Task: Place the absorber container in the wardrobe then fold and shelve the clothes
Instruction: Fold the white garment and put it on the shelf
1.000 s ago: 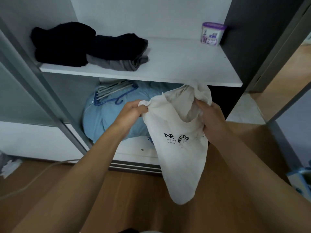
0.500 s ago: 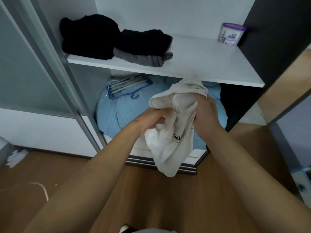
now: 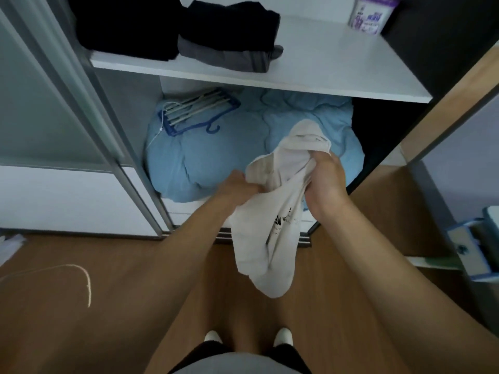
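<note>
A cream T-shirt (image 3: 267, 238) with a dark print hangs bunched in front of the open wardrobe. My left hand (image 3: 237, 188) grips its left edge, and my right hand (image 3: 324, 182) grips the gathered top on the right. The white and purple absorber container (image 3: 371, 14) stands upright at the back right of the white shelf (image 3: 324, 74). Folded black and grey clothes (image 3: 224, 36) lie on the left part of that shelf.
Below the shelf a light blue duvet (image 3: 216, 152) fills the compartment, with blue and white hangers (image 3: 194, 112) lying on it. A sliding door frame (image 3: 89, 109) stands to the left. A white cable (image 3: 81, 276) lies on the wooden floor. A blue and white object (image 3: 475, 247) sits at right.
The view has tilted down toward the floor and my feet. Both hands stayed on the T-shirt, which was gathered from a spread hang into a bunch.
</note>
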Motion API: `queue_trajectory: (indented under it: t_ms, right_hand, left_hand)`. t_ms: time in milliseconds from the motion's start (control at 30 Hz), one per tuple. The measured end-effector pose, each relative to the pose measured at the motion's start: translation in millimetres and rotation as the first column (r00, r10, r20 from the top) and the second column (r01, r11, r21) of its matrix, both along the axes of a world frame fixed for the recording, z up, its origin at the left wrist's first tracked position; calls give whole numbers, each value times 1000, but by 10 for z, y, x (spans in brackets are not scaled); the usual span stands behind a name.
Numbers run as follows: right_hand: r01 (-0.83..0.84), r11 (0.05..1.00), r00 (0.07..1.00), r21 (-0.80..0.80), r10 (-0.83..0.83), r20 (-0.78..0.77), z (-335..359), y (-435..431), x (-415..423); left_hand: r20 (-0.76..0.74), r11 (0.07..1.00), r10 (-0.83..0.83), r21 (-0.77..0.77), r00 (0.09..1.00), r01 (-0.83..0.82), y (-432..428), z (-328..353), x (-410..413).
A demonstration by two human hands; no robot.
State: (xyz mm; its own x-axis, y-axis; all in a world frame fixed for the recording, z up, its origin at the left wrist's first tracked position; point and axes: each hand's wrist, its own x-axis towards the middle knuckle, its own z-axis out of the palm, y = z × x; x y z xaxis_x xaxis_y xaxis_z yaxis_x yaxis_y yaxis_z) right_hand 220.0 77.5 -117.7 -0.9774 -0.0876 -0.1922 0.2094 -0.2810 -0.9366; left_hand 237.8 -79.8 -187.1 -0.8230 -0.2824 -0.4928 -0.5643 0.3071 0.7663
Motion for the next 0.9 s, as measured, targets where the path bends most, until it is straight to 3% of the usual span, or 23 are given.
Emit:
queue_trajectory:
  t_ms: [100,167,233,333,433,533,667,767,833,900]
  right_hand:
    - [25,999,999,-27,-24,32,-35,-14,50]
    - [48,999,998,10,-49,39,-115,74,82]
    - [53,965,999,258,-50,-17,-237,196,115]
    - [-24,745,999,666,50,-21,-415,230,163]
    - [-111,650,984,751,177,-8,-495,3,233]
    - [-43,466,943,884,312,-118,-505,-281,246]
    - [61,363,858,930,457,-234,-388,-507,99]
    - [-54,403,831,913,525,-183,-341,-505,36]
    - [-62,386,819,920,547,-174,-313,-448,43]
    - [-8,330,808,944,559,-188,-280,-416,63]
  left_hand:
    - [-29,998,-7,-63,1000,6,-138,-140,103]
    - [-148,997,71,0,986,-72,-247,-78,144]
    - [-283,990,144,46,948,-137,-332,96,171]
    - [-445,999,37,-7,895,-44,-359,413,193]
    - [-491,991,-135,-84,860,108,-293,643,235]
    - [-501,967,-245,-182,830,175,-308,771,298]
    - [-549,965,-258,-177,795,191,-482,883,407]
    - [-622,981,-156,-190,767,46,-703,902,456]
    - [-632,951,-155,-304,759,-59,-899,875,489]
    - [-559,894,-140,-427,817,-139,-1132,778,550]
